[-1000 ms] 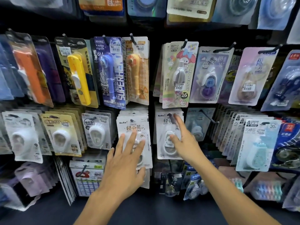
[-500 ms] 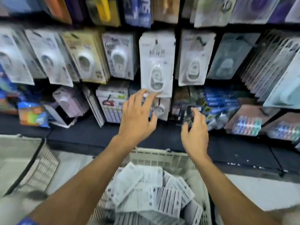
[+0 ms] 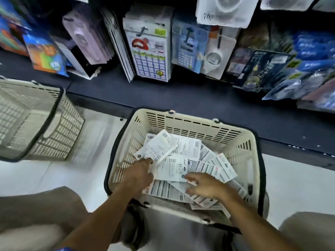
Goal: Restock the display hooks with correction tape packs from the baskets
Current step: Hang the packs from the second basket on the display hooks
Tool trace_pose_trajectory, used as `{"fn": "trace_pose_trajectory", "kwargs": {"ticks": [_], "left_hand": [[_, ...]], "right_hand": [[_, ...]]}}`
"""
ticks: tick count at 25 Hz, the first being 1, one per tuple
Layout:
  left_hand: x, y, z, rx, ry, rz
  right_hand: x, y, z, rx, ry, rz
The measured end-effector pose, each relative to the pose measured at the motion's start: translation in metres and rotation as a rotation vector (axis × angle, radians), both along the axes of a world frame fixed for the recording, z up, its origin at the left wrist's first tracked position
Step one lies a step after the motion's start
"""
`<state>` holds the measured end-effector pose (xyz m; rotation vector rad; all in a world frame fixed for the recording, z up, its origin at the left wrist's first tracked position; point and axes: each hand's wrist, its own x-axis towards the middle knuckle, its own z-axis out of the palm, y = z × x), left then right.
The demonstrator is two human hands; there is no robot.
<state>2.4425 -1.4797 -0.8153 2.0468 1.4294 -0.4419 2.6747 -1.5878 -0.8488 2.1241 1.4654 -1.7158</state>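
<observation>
I have both hands inside the cream basket (image 3: pixel 241 142) on the floor, which holds a loose heap of correction tape packs (image 3: pixel 183 165), mostly back side up. My left hand (image 3: pixel 138 175) has its fingertips at the lower edge of a tilted pack (image 3: pixel 159 146); I cannot tell whether it pinches it. My right hand (image 3: pixel 205 185) lies with loosely spread fingers on the heap, gripping nothing. A second basket (image 3: pixel 54 124) stands to the left. Hanging packs (image 3: pixel 149 51) line the display above the dark shelf (image 3: pixel 199 102).
</observation>
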Motion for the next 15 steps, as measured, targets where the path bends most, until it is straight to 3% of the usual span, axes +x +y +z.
{"fn": "trace_pose_trajectory", "kwargs": {"ticks": [2,4,6,8,11,15], "left_hand": [[0.01,0.019,-0.009,0.111,-0.131,0.064],[0.02,0.039,-0.019,0.091,-0.212,0.136],[0.026,0.053,-0.03,-0.09,-0.302,0.314],[0.027,0.05,-0.044,-0.253,-0.247,0.365],[0.019,0.042,-0.057,-0.334,-0.078,0.13],[0.021,0.06,-0.063,-0.413,-0.016,0.044]], "right_hand": [[-0.007,0.016,-0.013,0.287,-0.204,-0.027],[-0.011,0.042,-0.027,0.482,-0.383,-0.016],[-0.002,0.068,-0.037,0.438,-0.448,0.0],[0.013,0.081,-0.048,0.362,-0.51,0.086],[0.021,0.082,-0.06,0.396,-0.588,0.222],[0.022,0.086,-0.058,0.384,-0.663,0.321]]}}
